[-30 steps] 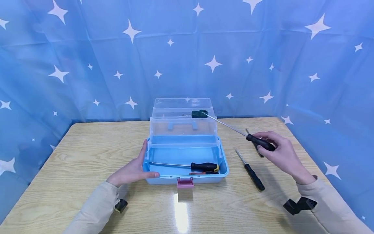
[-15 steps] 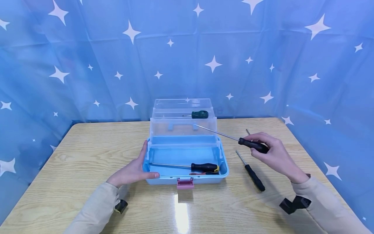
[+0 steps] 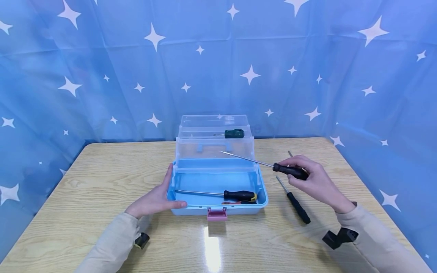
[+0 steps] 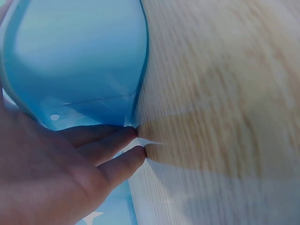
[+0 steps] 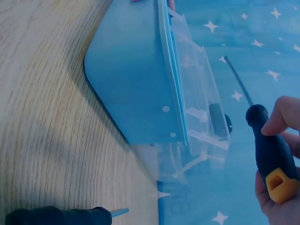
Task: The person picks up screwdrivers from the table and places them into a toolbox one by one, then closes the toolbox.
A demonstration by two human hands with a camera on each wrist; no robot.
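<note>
My right hand (image 3: 321,185) pinches a long screwdriver (image 3: 290,171) by its black handle. Its shaft points left over the right part of the light blue toolbox (image 3: 235,211); in the right wrist view the handle's yellow end (image 5: 281,185) shows. With fairly straight fingers, my left hand (image 3: 153,200) rests along the toolbox's left side, thumb on the front rim. Inside the box lie a black-and-yellow screwdriver (image 3: 239,195) and, partly hidden in front of it, an orange-and-black handle (image 3: 235,203). A green-handled screwdriver (image 3: 234,133) sits in the raised clear tray.
A black screwdriver (image 3: 298,208) lies on the wooden table (image 3: 102,178), right of the box. Behind my right hand another tool's metal shaft (image 3: 290,153) peeks out. The clear lid stands up at the back, and a pink latch (image 3: 216,215) hangs in front.
My right hand has carried the long screwdriver left and its tip has come down, from near the green handle to over the box. My left hand has stayed put.
</note>
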